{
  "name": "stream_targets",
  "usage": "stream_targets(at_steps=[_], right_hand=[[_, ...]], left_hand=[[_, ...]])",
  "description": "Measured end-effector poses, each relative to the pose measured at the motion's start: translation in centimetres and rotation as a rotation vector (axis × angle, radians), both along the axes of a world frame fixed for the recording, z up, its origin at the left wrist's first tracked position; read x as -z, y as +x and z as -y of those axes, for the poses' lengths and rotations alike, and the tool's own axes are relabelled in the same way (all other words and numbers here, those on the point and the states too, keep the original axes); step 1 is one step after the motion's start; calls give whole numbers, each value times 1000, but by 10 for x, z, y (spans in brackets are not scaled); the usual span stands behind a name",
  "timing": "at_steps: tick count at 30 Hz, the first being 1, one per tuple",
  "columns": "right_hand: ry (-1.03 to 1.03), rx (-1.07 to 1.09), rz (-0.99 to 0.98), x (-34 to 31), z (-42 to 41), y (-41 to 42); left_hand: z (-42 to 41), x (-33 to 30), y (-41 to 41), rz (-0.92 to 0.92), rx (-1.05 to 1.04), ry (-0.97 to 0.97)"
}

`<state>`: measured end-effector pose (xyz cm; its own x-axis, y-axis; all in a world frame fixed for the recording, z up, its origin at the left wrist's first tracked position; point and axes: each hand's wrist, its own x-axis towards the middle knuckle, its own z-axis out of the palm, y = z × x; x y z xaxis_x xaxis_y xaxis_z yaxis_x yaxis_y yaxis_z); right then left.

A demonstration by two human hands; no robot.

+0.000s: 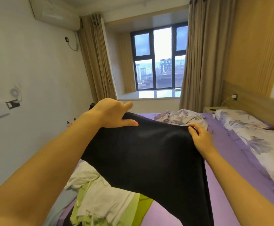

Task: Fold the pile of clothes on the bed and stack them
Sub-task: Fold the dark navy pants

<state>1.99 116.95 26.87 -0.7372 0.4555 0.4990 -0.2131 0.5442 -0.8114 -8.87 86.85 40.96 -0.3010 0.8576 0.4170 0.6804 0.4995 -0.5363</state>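
Both hands, left [111, 114] and right [198, 136], grip a black garment [149, 157] at centre frame, hiding part of the clothes pile [100, 198] at lower left; no legible writing.

No legible text, label or number anywhere in view.

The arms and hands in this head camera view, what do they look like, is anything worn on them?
Both forearms are bare up to the frame edge, with no sleeve showing. The left hand and right hand wear no gloves, and no rings, watch or bracelet can be seen.
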Motion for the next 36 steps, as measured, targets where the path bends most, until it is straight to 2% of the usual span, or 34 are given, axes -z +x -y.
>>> stream_targets(at_steps=[4, 8, 16, 20, 24, 26, 31, 36], right_hand=[[136, 54, -35, 1, -48, -3], [256, 29, 14, -5, -106, -9], [593, -91, 374, -25, -222, -38], [697, -215, 701, -6, -250, -79], [642, -321, 869, 80, -240, -131], [553, -328, 914, 141, -223, -151], [370, -283, 1015, 279, -170, -193], [368, -239, 1049, 364, -126, -242]], left_hand=[[-46, 14, -22, 91, -34, 39], [-100, 48, -47, 344, -131, 109], [-190, 144, -75, 917, -218, 144], [-211, 186, -90, 1012, -281, 73], [-203, 249, -109, 1279, -408, -23], [-194, 290, -121, 1343, -496, -104], [-166, 396, -160, 1410, -680, -251], [-130, 482, -207, 1395, -722, -341]])
